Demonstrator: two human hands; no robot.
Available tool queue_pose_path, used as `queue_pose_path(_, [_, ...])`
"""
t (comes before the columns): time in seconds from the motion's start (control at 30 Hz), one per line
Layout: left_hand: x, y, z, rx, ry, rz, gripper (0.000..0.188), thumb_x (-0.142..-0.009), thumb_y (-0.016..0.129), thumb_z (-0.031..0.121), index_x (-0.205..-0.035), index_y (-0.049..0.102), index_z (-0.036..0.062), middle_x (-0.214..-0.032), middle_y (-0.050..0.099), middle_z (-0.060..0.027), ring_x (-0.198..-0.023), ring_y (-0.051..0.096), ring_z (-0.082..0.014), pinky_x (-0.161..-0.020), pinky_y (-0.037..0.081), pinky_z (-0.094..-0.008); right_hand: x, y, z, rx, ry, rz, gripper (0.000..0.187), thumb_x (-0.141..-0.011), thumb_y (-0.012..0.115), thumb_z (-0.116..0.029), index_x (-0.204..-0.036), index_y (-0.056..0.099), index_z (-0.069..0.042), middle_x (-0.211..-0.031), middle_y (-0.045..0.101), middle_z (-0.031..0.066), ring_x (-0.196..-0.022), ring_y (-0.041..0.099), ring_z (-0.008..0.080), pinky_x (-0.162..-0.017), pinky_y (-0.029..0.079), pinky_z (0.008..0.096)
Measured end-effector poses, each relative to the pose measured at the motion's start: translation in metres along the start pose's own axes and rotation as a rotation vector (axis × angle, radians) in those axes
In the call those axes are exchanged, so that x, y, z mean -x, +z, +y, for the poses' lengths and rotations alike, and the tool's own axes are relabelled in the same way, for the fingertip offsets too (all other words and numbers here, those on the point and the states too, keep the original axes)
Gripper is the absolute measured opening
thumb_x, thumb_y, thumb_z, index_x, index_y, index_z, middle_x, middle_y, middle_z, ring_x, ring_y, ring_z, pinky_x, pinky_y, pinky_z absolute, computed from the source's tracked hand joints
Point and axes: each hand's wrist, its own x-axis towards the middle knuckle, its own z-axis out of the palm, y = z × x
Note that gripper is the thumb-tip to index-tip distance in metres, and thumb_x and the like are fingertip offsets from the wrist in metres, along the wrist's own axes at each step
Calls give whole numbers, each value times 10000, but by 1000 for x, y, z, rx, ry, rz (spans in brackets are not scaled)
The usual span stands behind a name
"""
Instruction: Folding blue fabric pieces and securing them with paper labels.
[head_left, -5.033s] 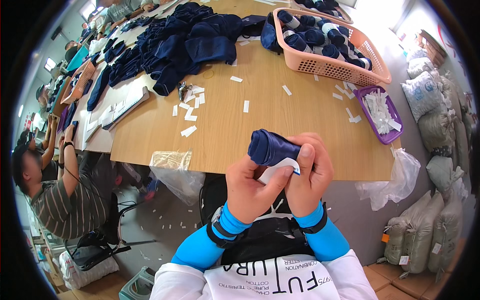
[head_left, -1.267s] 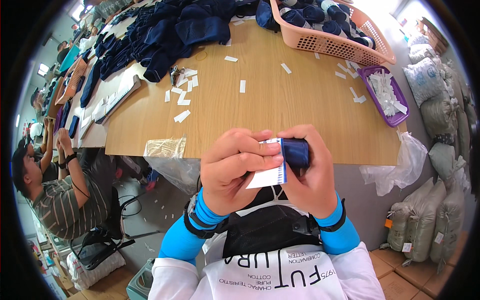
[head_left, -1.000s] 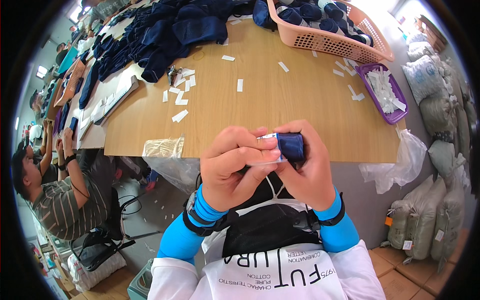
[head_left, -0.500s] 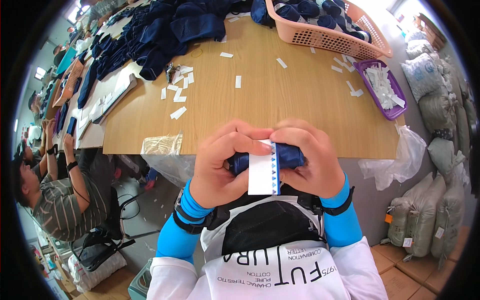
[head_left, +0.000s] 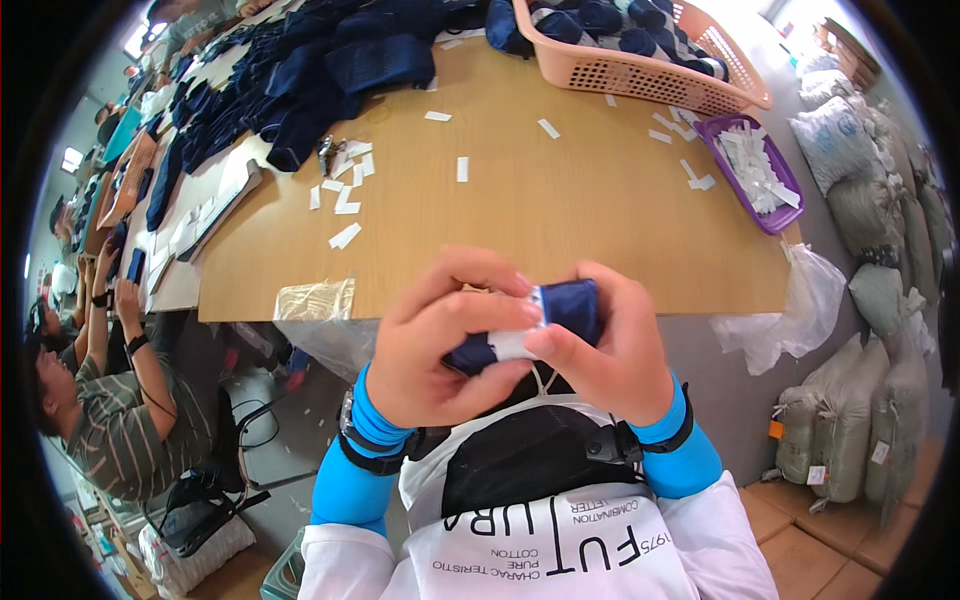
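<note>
Above the near edge of the table I hold a tightly folded roll of navy cloth (head_left: 573, 302) in both hands. Around its middle goes a white paper band (head_left: 510, 345) with a blue patterned edge. My left hand (head_left: 425, 350) is closed on the roll's left end, fingers over the band's top and thumb below. My right hand (head_left: 622, 345) grips the right end, its thumb pressed on the band. How the band closes at the back is hidden.
Loose white paper strips (head_left: 462, 169) lie about the wooden table (head_left: 440, 230). Navy garments (head_left: 360, 65) are heaped at the far left. A pink basket (head_left: 590, 75) of banded rolls and a purple tray (head_left: 707, 150) of strips stand right. A co-worker (head_left: 130, 425) sits left.
The band stood flat and upright in front of the roll; now it is wrapped round it. My right thumb has moved up onto the band, and the roll has tilted.
</note>
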Motion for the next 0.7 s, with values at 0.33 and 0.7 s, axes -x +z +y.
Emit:
queue_pose_path(0.33, [-11, 17, -3, 188, -184, 183, 298, -867, 769, -32, -1150, 684, 1, -1209, 674, -154, -1140, 659, -232, -1005, 495, -345, -43, -38, 8, 5, -327, -259, 689, -831, 950, -261, -1355, 567, -28, -1195, 667, 48, -1040, 643, 103, -798, 562, 284])
queue_pose_path(0.7, [-24, 20, 3, 61, -143, 159, 268, -1007, 711, 172, -1196, 689, -17, -1221, 659, -145, -1062, 646, -203, -941, 506, -323, -33, -36, -3, -13, -278, -93, 501, -902, 891, -326, -1172, 624, 0, -938, 702, 49, -837, 683, 79, -660, 552, 231])
